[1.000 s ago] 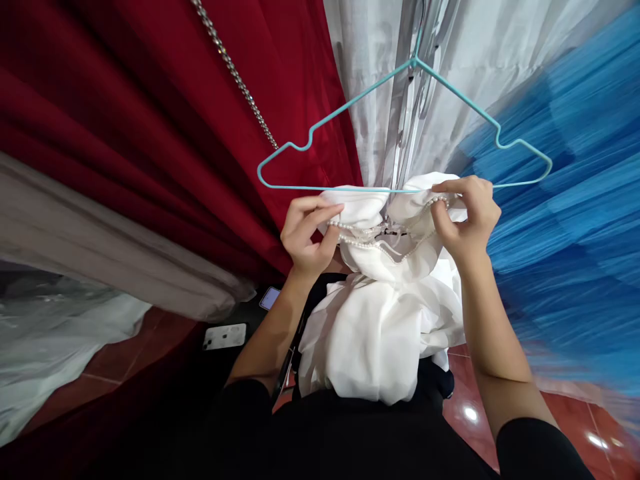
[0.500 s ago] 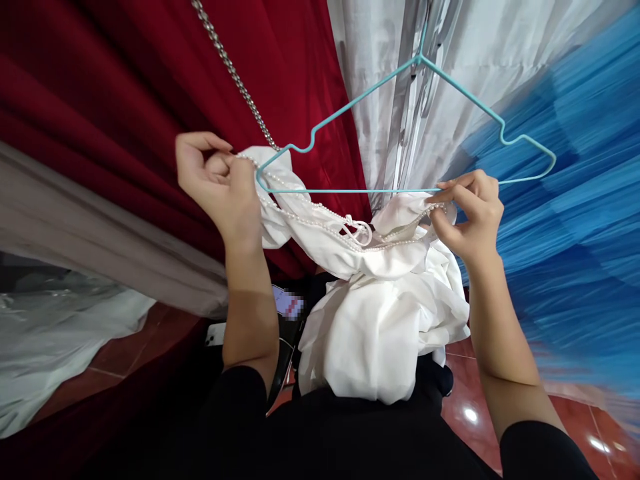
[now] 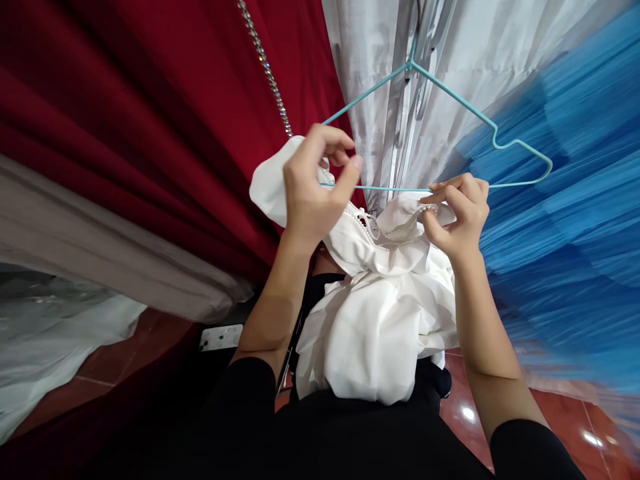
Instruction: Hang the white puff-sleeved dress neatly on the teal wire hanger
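A white garment (image 3: 373, 333) with a pearl-beaded neckline lies bunched over my lap, its upper part raised towards a light-blue hanger (image 3: 453, 93). My right hand (image 3: 457, 213) pinches the beaded edge on the right, just under the hanger's bottom bar. My left hand (image 3: 317, 190) is in front of the hanger's left end, fingers curled with thumb and forefinger apart and nothing visible between them. Behind that hand, white fabric hangs at the hanger's left end. The hand hides how the fabric meets the hanger there. A thin white tie loop shows at the neckline.
Red curtain-like cloth (image 3: 165, 120) hangs at the left, with a beaded chain (image 3: 267, 67) before it. White cloth and a metal pole (image 3: 403, 127) stand behind the hanger. Blue tulle (image 3: 565, 233) fills the right. A phone (image 3: 220, 338) lies at lower left.
My left hand has let go of the beaded edge and moved right, in front of the hanger's left part. My right hand keeps its pinch and has shifted slightly left with the hanger.
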`<state>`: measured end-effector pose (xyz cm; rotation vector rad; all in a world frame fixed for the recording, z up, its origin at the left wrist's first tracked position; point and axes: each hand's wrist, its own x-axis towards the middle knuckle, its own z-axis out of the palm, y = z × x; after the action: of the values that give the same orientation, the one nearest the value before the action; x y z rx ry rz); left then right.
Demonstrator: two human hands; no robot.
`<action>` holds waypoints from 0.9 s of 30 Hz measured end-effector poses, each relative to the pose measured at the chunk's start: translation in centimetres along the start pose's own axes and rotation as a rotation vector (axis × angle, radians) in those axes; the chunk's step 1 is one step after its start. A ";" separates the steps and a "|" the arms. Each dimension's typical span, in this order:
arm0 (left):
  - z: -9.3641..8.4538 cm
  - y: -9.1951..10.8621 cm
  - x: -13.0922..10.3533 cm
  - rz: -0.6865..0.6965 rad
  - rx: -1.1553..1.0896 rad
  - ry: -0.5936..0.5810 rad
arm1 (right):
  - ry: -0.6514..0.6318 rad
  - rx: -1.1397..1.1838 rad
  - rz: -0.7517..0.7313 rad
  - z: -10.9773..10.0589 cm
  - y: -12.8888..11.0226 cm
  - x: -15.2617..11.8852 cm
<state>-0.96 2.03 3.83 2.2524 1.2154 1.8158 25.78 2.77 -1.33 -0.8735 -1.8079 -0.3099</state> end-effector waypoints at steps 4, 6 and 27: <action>2.3 1.5 -2.0 0.008 0.019 -0.276 | -0.003 0.008 0.019 -0.2 -0.1 0.0; 2.9 1.4 -2.7 0.035 0.060 -0.343 | -0.018 0.016 0.024 -0.5 -0.2 -0.2; 2.2 2.4 -3.5 0.049 0.092 -0.349 | 0.524 0.149 0.345 -9.3 5.9 7.9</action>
<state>2.14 -0.58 1.30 2.5274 1.2066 1.3219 34.95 4.78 8.44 -0.8827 -1.1598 -0.1587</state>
